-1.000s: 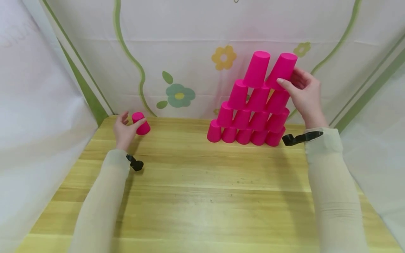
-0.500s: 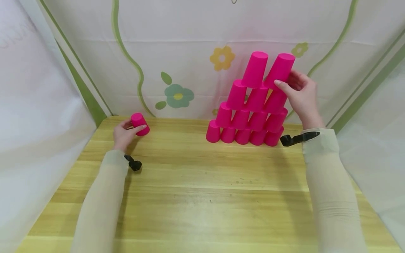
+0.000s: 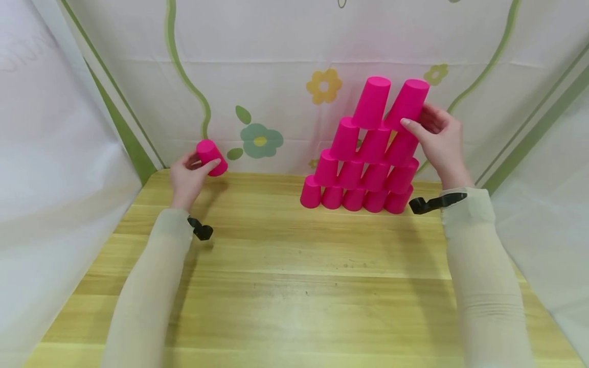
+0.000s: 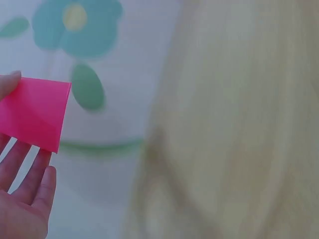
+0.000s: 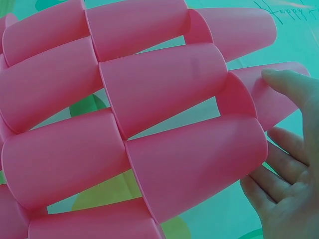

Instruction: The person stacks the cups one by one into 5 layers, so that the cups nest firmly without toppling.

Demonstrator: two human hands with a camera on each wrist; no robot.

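My left hand [image 3: 185, 179] pinches an upside-down pink cup [image 3: 211, 157] between thumb and fingers, tilted and raised above the table's back left. In the left wrist view, the thumb lies on one side of that cup [image 4: 37, 114], with fingers spread along the other. At the top of a stepped wall of inverted pink cups [image 3: 352, 174], my right hand [image 3: 444, 145] holds the right cup [image 3: 408, 102] of the upper row. Its thumb lies on the front in the right wrist view, while the fingers reach behind. Another cup [image 3: 374, 102] stands just left of it.
The cup wall stands on the wooden table [image 3: 285, 301] near its back edge, close to a white cloth backdrop [image 3: 271, 92] printed with flowers. White cloth sides [image 3: 60, 168] border the table left and right. Black wrist mounts [image 3: 202, 230] stick out from both cuffs.
My left hand has closed its fingers round the single cup and lifted it from the table, moving slightly right and tilting it. The right hand stays at the upper cup.
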